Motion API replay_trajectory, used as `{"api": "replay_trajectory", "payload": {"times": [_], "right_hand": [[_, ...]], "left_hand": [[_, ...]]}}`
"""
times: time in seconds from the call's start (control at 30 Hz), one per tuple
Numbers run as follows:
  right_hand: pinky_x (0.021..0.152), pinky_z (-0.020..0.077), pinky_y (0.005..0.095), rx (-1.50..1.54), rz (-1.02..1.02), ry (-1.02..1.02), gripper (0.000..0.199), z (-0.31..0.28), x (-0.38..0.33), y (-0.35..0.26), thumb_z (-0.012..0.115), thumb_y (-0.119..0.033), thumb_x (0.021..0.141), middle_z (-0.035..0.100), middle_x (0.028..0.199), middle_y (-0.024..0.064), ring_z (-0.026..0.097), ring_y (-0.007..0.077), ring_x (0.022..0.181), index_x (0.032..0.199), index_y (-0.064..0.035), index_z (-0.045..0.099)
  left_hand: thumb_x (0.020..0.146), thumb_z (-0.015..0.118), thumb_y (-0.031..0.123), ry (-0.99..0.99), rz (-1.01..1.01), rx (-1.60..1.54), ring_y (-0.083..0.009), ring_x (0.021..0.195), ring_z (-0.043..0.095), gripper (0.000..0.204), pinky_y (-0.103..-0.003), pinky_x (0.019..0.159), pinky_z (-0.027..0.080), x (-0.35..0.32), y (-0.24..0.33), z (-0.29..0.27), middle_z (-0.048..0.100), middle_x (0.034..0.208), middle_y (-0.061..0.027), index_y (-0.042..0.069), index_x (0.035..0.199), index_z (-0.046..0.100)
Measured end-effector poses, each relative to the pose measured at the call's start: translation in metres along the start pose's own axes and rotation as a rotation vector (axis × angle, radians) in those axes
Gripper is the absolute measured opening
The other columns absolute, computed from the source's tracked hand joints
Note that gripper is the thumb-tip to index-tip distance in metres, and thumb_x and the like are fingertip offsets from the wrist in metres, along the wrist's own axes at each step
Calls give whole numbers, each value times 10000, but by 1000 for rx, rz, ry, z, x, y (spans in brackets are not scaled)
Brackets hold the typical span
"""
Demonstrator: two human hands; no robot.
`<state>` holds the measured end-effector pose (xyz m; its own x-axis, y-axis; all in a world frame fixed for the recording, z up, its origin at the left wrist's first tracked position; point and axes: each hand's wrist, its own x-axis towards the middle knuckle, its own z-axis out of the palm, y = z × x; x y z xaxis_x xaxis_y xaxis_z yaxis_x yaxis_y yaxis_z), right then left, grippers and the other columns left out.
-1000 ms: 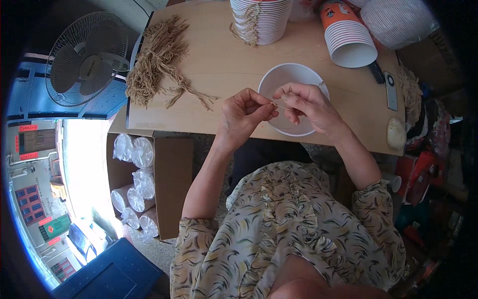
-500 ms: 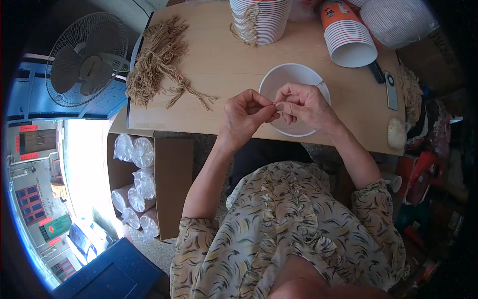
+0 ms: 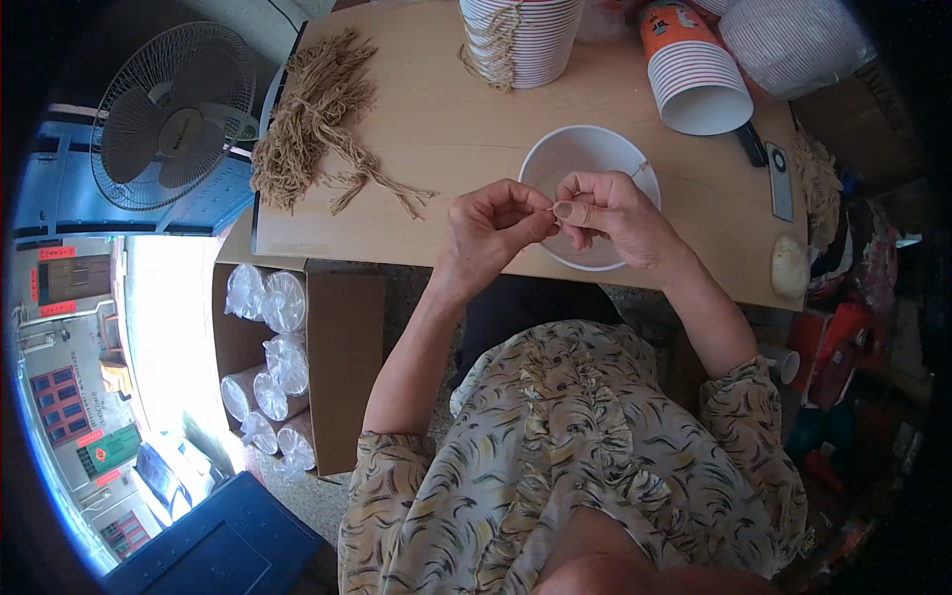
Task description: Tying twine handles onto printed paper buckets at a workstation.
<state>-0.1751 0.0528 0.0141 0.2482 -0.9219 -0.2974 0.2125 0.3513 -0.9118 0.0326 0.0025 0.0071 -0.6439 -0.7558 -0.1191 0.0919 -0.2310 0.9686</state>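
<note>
My left hand [image 3: 486, 230] and my right hand [image 3: 620, 220] meet fingertip to fingertip at the table's near edge. Both are closed in a pinch; what lies between the fingertips is too small to make out. Beneath and behind them stands a white round tub [image 3: 585, 149], its near part partly covered by my hands. A small tan piece [image 3: 643, 166] shows at the tub's right rim. To the left lies a heap of tan knotted cords [image 3: 307, 124], a few loose ends trailing toward my left hand.
On the table [image 3: 446, 129] stand a cup stack draped with cords [image 3: 526, 45] and a tipped stack of orange-and-white tubs [image 3: 699, 84]. A phone [image 3: 780, 183] and a pale rounded lump [image 3: 790, 266] lie at right. A carton [image 3: 342, 367] of wrapped cups and a fan [image 3: 178, 129] are at left.
The joined fingertips have shifted very slightly to the right, and the right thumb's angle has changed a little. Both hands keep their pinch; the things on the table look unmoved.
</note>
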Motion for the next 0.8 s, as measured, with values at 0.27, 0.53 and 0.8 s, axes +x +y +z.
{"api": "replay_trajectory", "payload": {"times": [0.27,0.53,0.8], "right_hand": [[592,451,218,112,40,12,216,-2,-3,-4,640,-226,972,608,723,2,574,74,640,1036,-20,631],[593,473,205,-115,-88,-8,254,0,-1,-2,612,-168,986,636,736,-1,575,45,625,1164,12,638],[581,461,208,-115,-108,13,152,-3,2,2,651,-177,967,627,722,-7,574,48,621,1006,-30,641]], "left_hand": [[936,671,15,31,-7,-60,-143,854,713,90,-259,783,599,0,3,1,717,922,-93,-28,1009,642],[940,665,15,12,1,-75,-145,846,714,80,-256,768,602,2,3,1,719,924,-101,-29,1002,640],[947,658,23,34,-39,-33,-148,844,717,80,-257,769,601,1,4,1,722,909,-101,-28,1005,639]]}}
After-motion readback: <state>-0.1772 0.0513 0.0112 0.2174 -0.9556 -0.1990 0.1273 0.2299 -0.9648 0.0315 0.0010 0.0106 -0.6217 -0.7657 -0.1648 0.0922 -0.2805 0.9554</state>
